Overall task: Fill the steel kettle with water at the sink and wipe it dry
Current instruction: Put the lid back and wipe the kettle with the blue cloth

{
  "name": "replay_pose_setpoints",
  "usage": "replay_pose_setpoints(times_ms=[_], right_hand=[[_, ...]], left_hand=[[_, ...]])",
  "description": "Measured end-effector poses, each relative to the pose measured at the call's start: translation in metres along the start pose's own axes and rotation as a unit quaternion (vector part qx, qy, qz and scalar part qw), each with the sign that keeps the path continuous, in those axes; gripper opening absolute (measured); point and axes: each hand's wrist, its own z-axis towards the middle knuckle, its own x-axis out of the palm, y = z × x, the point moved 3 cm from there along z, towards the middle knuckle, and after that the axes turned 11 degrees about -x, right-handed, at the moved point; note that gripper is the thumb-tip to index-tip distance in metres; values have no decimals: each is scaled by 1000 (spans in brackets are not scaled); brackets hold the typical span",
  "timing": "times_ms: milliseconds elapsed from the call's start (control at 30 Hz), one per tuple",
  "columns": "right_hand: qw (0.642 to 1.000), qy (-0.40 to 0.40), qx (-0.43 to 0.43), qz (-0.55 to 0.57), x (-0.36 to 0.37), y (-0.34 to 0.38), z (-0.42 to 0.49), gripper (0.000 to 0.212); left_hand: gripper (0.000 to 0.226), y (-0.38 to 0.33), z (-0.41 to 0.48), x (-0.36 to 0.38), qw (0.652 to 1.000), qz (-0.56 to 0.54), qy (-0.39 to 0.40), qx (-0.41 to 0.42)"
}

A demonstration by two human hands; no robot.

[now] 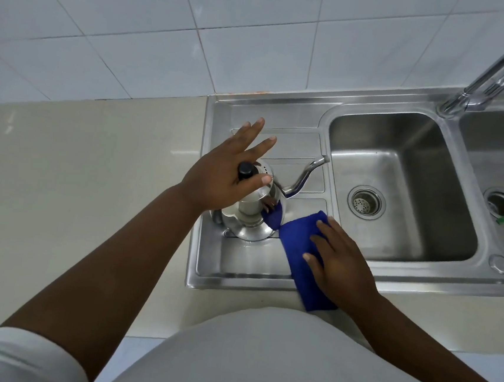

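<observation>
The right hand presses flat on a blue cloth on the drainboard, apparently ready to wipe. Beyond it, the left hand, fingers spread, steadies the steel kettle at its lid knob, beside the sink basin.

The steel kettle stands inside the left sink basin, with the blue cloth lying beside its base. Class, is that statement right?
Not quite. The head view shows the steel kettle standing on the drainboard, left of the left sink basin, not inside it. The blue cloth does lie beside its base.
</observation>
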Motion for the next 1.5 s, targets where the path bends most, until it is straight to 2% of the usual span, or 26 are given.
replay_pose_setpoints(times_ms=[67, 133, 233, 500, 833, 900, 933, 1000, 1067, 1167, 1300, 1500], right_hand=[[997, 27, -63, -23, 11, -4, -3, 58], [989, 96, -104, -50, 26, -3, -6, 66], [985, 143, -77, -56, 37, -3, -4, 73], [995, 93, 6, -38, 37, -8, 28, 74], [996, 77, 3, -39, 41, -16, 47, 77], [999, 52, 5, -1, 36, -14, 47, 79], [998, 21, 23, 55, 30, -13, 49, 79], [966, -65, 96, 233, 5, -11, 55, 71], [902, -142, 138, 384, -27, -7, 71, 50], [858, -153, 124, 475, -57, -1, 96, 29], [865, -182, 120, 452, -61, 3, 99, 11], [877, -189, 111, 427, -55, 4, 93, 8]], left_hand=[[64, 1, 0, 1, 1000, 2, 2, 0], [64, 1, 1, 1, 1000, 3, 4, 1], [64, 2, 2, 1, 1000, 1, 5, 1], [65, 2, 2, 2, 1000, 0, 0, 11], [66, 2, 1, 1, 1000, 8, 2, 2], [67, 2, 1, 1, 1000, 6, 2, 4], [67, 2, 0, 1, 1000, 4, 3, 5], [66, 1, 1, 1, 1000, 3, 6, 9], [66, -1, 1, 0, 1000, 8, 15, 17], [65, -2, 4, 0, 999, 17, 33, 34], [63, 1, 9, -1, 997, 34, 54, 53], [71, 2, 6, -3, 996, 85, 17, 37]])
